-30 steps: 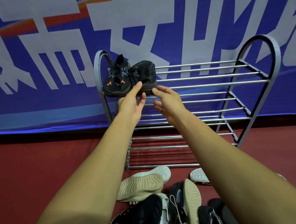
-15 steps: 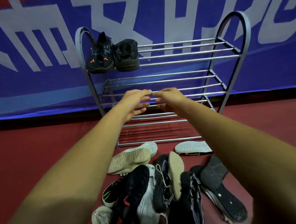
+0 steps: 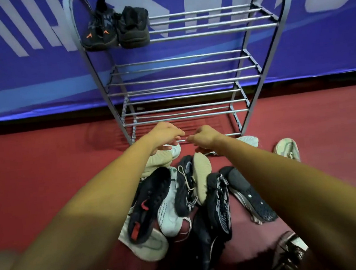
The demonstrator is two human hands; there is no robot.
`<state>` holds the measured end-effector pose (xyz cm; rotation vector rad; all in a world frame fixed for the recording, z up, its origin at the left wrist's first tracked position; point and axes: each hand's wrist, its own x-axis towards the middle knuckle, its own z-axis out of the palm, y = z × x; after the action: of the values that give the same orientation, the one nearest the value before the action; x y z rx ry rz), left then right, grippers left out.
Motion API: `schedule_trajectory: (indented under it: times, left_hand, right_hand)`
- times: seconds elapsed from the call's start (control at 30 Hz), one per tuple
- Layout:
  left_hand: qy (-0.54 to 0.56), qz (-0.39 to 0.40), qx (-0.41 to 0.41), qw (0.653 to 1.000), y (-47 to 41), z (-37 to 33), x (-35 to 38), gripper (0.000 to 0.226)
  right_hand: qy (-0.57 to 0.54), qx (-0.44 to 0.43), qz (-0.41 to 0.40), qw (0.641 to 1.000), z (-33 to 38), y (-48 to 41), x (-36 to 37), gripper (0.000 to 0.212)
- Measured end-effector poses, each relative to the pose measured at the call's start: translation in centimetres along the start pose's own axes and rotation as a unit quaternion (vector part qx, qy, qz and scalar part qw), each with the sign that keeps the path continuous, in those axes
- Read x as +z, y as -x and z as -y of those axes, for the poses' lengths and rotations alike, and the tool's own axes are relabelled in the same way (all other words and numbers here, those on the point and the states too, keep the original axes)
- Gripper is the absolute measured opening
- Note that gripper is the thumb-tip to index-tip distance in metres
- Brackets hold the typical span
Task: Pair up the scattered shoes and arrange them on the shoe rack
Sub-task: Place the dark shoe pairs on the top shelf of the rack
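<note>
- Empty, fingers loosely curled: left hand [image 3: 164, 136] and right hand [image 3: 205, 137], low in front of the shoe rack [image 3: 184, 34].
- One black pair [image 3: 117, 29] parked at the left end of the top shelf; remaining shoes in a heap [image 3: 179, 202] on the floor [image 3: 45, 169], just below both hands.
- Probably light, soft on top, stiffer in the sole; best gripped at the heel collar or across the sole, minding loose laces.
</note>
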<state>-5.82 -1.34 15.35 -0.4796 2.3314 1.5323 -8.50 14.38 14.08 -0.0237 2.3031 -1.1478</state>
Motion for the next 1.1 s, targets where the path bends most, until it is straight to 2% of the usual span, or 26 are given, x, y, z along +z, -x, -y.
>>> schedule_trajectory:
  times: [0.2, 0.27, 0.33, 0.43, 0.7, 0.87, 1.1]
  left_hand:
    - [-0.080, 0.054, -0.009, 0.995, 1.1, 3.4, 3.7, 0.008]
    - [-0.125, 0.073, -0.016, 0.989, 1.5, 5.0, 5.1, 0.009]
    - [-0.166, 0.099, -0.023, 0.981, 1.6, 6.6, 6.6, 0.012]
    - [-0.176, 0.136, -0.044, 0.974, 1.7, 8.7, 9.4, 0.015]
    - [-0.171, 0.157, -0.118, 0.965, 1.5, 13.8, 15.3, 0.031]
    - [-0.143, 0.194, -0.163, 0.957, 1.1, 14.4, 16.3, 0.025]
    - [-0.111, 0.197, -0.155, 0.962, 0.8, 14.6, 17.8, 0.032]
  right_hand:
    - [0.096, 0.022, 0.032, 0.995, -4.9, 0.6, 1.5, 0.034]
    - [0.156, 0.024, 0.034, 0.987, -6.5, 0.8, 2.2, 0.035]
    - [0.205, 0.043, 0.034, 0.977, -8.5, 1.0, 2.8, 0.047]
    - [0.258, 0.069, 0.056, 0.962, -11.7, 1.4, 3.8, 0.047]
    - [0.253, 0.112, 0.085, 0.957, -17.9, 1.6, 5.1, 0.063]
    - [0.241, 0.106, 0.120, 0.957, -19.2, 1.2, 5.5, 0.049]
    - [0.243, 0.090, 0.122, 0.958, -18.7, 0.4, 5.3, 0.027]
